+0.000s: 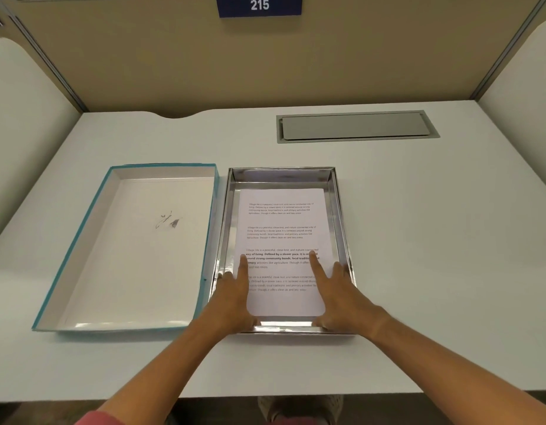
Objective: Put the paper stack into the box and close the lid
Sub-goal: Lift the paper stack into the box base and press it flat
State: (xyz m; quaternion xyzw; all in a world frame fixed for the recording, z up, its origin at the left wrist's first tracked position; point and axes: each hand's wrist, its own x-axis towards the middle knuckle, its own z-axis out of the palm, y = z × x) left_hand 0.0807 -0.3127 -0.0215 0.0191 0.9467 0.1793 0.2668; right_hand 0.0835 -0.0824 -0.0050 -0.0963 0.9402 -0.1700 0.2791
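Note:
A white paper stack (282,237) with printed text lies flat inside the silver-lined box (282,177) at the middle of the desk. My left hand (235,297) rests on the stack's near left part, index finger stretched forward on the sheet. My right hand (336,294) presses the near right part the same way, fingers spread. Neither hand holds anything. The teal-edged lid (127,250) lies upside down to the left of the box, white inside facing up, with a small dark scribble on it.
A grey cable hatch (354,126) is set into the white desk (434,240) behind the box on the right. Beige partition walls enclose the desk at the back and both sides. A blue sign (259,5) reading 215 hangs above.

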